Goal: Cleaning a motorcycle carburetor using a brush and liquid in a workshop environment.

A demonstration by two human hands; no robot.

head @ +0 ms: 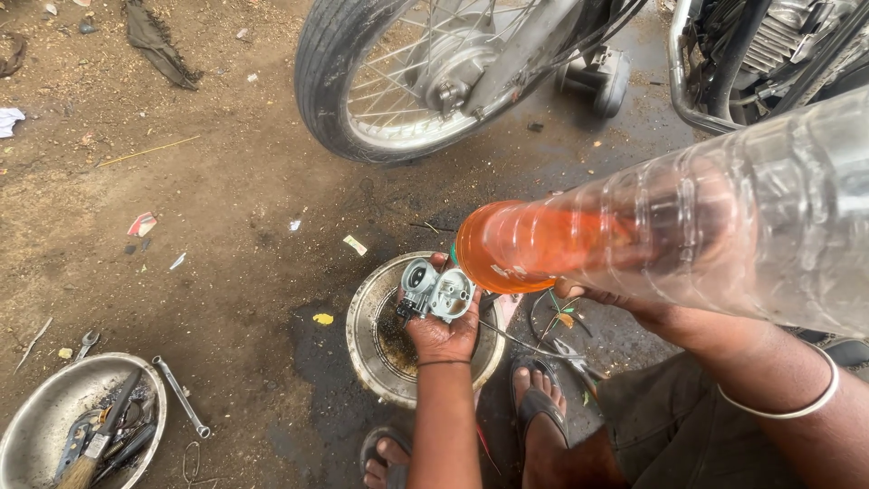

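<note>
My left hand (444, 337) grips a small silver metal carburetor (436, 290) and holds it above a dirty round metal bowl (362, 319) on the ground. My right hand (625, 303), with a metal bangle on its wrist, holds a clear ribbed plastic bottle (715, 226) tilted down toward the carburetor. Orange liquid (525, 244) has gathered at the bottle's lower end, just right of the carburetor. The bottle hides most of my right hand's fingers.
A motorcycle wheel (330, 81) stands just beyond the bowl, with more of the engine frame (724, 54) at the top right. A second metal bowl (36, 412) holding a brush and tools sits at the bottom left, a wrench (181, 397) beside it. My sandalled feet (539, 398) are below the bowl on oily dirt.
</note>
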